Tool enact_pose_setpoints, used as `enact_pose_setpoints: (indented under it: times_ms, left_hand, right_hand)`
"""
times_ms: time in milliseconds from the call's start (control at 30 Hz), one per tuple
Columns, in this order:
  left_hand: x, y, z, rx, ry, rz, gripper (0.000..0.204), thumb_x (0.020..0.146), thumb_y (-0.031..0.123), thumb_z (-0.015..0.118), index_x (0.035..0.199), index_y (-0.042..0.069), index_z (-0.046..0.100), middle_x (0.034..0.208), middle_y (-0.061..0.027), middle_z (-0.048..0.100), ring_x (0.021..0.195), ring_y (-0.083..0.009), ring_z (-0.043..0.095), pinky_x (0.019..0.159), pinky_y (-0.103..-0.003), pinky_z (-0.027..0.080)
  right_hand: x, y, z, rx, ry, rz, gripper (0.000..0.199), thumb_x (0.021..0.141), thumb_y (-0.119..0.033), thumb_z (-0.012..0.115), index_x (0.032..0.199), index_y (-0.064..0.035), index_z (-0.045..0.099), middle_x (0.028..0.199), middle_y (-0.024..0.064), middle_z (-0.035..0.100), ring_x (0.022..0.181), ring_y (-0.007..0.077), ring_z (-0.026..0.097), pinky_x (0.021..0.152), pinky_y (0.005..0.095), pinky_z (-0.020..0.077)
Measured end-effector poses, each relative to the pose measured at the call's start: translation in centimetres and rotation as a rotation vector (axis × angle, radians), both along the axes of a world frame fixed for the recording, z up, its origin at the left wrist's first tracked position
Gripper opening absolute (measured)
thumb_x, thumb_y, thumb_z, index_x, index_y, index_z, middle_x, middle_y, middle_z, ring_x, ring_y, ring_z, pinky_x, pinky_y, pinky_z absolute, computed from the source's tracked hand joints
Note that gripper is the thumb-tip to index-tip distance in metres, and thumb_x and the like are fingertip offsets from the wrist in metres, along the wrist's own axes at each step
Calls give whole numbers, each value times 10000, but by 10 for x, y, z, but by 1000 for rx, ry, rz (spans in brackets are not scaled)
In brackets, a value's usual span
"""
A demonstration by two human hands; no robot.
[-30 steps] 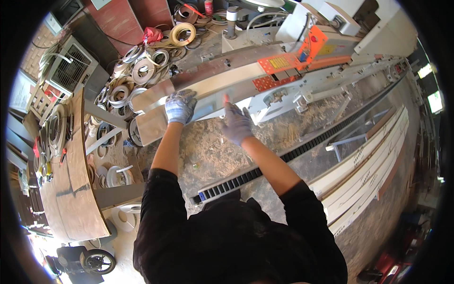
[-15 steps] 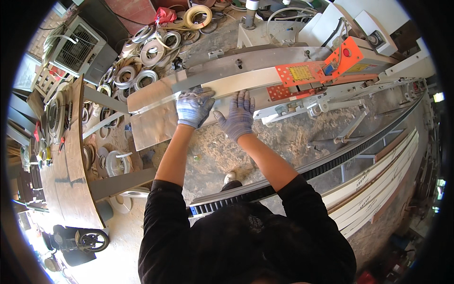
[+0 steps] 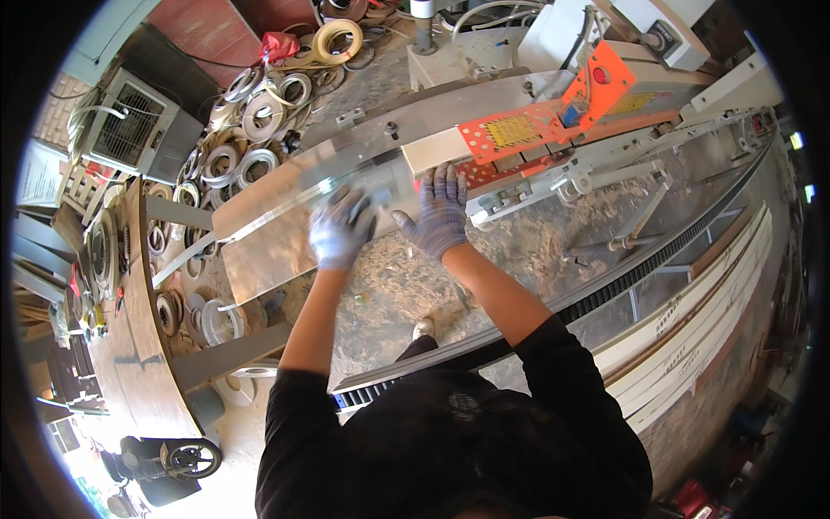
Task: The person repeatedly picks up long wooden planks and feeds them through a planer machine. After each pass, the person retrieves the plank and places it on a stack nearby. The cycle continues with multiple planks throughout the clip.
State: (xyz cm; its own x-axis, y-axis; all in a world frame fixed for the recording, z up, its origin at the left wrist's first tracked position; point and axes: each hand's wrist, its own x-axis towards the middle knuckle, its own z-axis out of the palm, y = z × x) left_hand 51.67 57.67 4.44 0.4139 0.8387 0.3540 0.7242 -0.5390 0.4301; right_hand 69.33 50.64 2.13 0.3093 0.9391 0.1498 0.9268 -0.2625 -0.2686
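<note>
A cream-coloured board lies on the metal bed of a machine, its right part hidden under a perforated orange guard. My right hand, in a grey knit glove, has its fingers stretched out, the fingertips at the board's near edge and the thumb spread left. My left hand, gloved alike, is over the near edge of the bed, left of the board and apart from it. Motion smears its fingers, so whether it holds anything is unclear. Left of the bed, a brown sheet-covered surface extends outward.
Rolls of edging strip lie heaped on the floor at the far left. A wooden table stands at left. A black roller rail curves past me on the right, with long white panels stacked beyond it. Debris litters the floor.
The board has slid right, further under the orange guard. My left hand has come off it and moved slightly nearer me. My right hand stays by the board's edge.
</note>
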Motion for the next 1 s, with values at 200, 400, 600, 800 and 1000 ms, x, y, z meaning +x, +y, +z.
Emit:
enact_pose_setpoints:
  times_ms: [200,400,600,800,1000]
  left_hand:
    - [-66,-22,-20,239,210,-55,491,844,535,562,1178,187,656,1241,-83,597,1137,-294,558,1007,-462,389]
    - [-59,-19,-28,282,212,-87,482,840,497,571,1206,189,628,1250,-66,590,1149,-286,551,1017,-458,383]
    - [-62,-25,-26,295,198,-64,457,802,432,641,1192,196,622,1276,-73,582,1159,-297,548,1021,-461,383]
    - [-65,-27,-31,269,155,-12,484,783,478,653,1170,188,643,1330,-95,552,1201,-318,514,1044,-473,362]
    - [-38,-73,-27,160,-205,-270,631,824,610,595,1243,141,640,1400,-177,493,1255,-373,473,1049,-484,359]
  right_hand:
    - [50,-9,-4,58,-54,-61,1053,826,-733,437,1421,121,277,1474,315,278,1424,436,161,1166,550,0]
    - [92,-10,-4,98,-56,-91,1019,844,-731,420,1454,67,251,1511,285,240,1446,433,86,1154,583,-22]
    - [26,-77,5,225,81,252,1015,823,-844,130,1535,-121,114,1589,150,159,1472,383,50,1167,545,-74]
    - [-24,-225,26,302,185,180,691,903,-623,466,1360,-107,510,1458,122,427,1427,356,234,1153,535,100]
    - [-19,-394,-7,204,54,-571,584,842,-405,647,1338,-120,534,1478,169,402,1398,391,298,1153,514,185]
